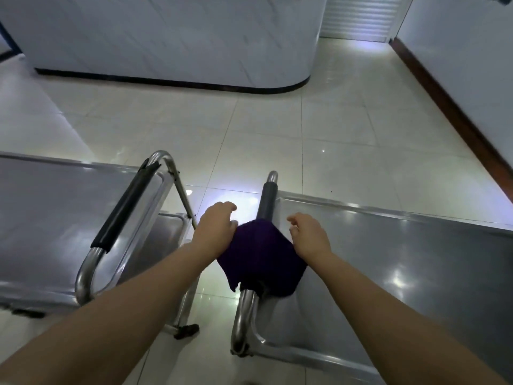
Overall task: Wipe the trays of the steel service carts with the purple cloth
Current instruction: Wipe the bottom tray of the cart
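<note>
While one purple cloth (259, 257) lies draped over the dark-sleeved push handle (268, 202) of the right steel cart (402, 259), two bare hands flank it: the left hand (218, 226) at the cloth's nine o'clock edge with fingers loosely curled, and the right hand (308, 236) at its three o'clock edge with fingers bent and spread, and I cannot tell whether either hand grips the fabric. Two carts show in all, the left steel cart (55, 218) at nine o'clock carrying its own black-sleeved handle (125, 207), both standing on a pale tiled floor (277, 129), with one white curved counter (166, 37) at twelve o'clock.
</note>
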A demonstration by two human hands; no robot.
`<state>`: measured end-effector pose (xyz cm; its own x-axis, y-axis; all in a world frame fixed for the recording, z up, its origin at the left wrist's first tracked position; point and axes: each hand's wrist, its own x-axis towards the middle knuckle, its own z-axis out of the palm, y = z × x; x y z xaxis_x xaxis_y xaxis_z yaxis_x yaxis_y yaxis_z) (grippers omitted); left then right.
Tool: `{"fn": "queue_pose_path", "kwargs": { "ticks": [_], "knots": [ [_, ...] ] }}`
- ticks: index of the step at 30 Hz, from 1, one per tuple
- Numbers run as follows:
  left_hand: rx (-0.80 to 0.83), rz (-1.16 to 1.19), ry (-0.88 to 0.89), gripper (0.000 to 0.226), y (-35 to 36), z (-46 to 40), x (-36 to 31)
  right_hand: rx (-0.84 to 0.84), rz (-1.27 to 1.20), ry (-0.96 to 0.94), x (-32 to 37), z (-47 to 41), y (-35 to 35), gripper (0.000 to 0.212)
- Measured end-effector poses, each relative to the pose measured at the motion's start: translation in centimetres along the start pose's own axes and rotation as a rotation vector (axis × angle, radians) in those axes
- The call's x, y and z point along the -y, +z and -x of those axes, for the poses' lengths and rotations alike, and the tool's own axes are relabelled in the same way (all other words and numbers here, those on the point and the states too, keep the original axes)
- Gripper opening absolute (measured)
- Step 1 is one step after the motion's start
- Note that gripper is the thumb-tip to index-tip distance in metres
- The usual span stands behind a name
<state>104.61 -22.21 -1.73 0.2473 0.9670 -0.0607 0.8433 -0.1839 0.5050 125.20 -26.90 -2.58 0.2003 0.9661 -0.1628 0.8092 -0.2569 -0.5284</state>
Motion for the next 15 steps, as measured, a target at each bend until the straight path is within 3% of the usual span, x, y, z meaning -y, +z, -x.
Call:
{"fn": "queue_pose_path", "kwargs": {
  "ticks": [3, 8, 15],
  "knots": [
    [0.066, 0.204, -0.098, 0.030, 1.7, 4.4, 0.0, 0.071, -0.174, 0.032, 1.1, -0.1, 1.2, 0.028],
    [0.237, 0.446, -0.246, 0.040, 2.3, 7.7, 0.0, 0.131, -0.730, 0.283, 4.2, -1.8, 3.0, 0.019],
    [0.199, 0.210, 0.009, 0.088, 0.8, 7.1, 2.3, 0.042, -0.806, 0.318, 5.8, -3.0, 4.9, 0.027]
  ]
}}
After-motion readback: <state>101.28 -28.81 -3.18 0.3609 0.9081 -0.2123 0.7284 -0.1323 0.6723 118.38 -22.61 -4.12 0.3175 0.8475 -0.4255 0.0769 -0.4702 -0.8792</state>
